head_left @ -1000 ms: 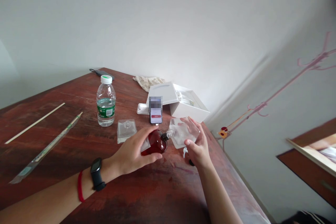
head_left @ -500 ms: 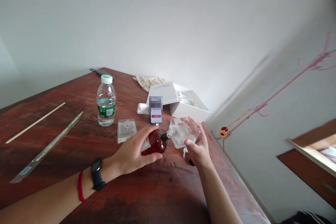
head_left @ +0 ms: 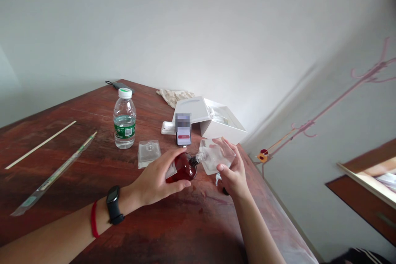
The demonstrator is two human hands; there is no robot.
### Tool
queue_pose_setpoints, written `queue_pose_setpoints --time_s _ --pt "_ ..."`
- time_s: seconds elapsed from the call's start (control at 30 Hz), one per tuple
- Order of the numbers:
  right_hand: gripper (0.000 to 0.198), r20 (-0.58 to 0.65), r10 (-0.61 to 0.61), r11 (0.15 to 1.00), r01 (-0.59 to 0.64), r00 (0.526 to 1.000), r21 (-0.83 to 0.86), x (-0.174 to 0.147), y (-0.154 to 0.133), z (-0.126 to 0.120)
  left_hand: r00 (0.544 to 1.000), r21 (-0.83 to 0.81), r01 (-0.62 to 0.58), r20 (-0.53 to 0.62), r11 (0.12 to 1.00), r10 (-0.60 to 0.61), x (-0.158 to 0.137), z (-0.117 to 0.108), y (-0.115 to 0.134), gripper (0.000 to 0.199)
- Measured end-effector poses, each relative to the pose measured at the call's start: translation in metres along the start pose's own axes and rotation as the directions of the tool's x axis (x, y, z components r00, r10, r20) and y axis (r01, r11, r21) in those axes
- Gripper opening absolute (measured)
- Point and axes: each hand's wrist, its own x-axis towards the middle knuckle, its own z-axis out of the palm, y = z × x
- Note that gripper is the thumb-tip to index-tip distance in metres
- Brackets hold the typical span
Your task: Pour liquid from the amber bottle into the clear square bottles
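Observation:
My left hand [head_left: 159,181] is wrapped round a bottle of dark red liquid [head_left: 186,168], which lies tilted with its black neck [head_left: 194,160] pointing right. In my right hand [head_left: 233,173] is a clear, square-sided bottle [head_left: 215,155], tipped so its mouth meets the neck of the red bottle. Whether liquid passes between them I cannot tell. Just below the clear bottle, a small white piece [head_left: 218,179] and a black piece [head_left: 225,191] lie on the table, partly hidden by my right hand. A second clear square bottle [head_left: 149,154] stands behind my left hand.
Left of the hands stands a water bottle [head_left: 124,119]. Further left lie a thin stick [head_left: 40,145] and wrapped chopsticks [head_left: 58,173]. Behind the hands are a phone [head_left: 183,136], a white open box [head_left: 216,126] and a cloth [head_left: 175,97]. The table's right edge runs beside my right arm.
Both hands and bottles keep practically the same pose. The whole view has shifted very slightly.

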Motion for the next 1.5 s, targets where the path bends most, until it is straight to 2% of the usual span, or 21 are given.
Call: queue_pose_setpoints --time_s 1.3,1.5 --pt "0.078 -0.033 0.017 1.0 -0.017 0.999 0.009 -0.0013 -0.0025 0.0051 1.0 0.011 0.018 0.004 1.0 -0.018 0.0 -0.0003 0.0035 0.077" --pt "0.078 -0.01 0.019 1.0 -0.019 1.0 -0.006 -0.0012 -0.0022 0.0038 1.0 0.015 0.009 -0.011 1.0 -0.008 -0.0005 -0.0002 0.0021 0.077"
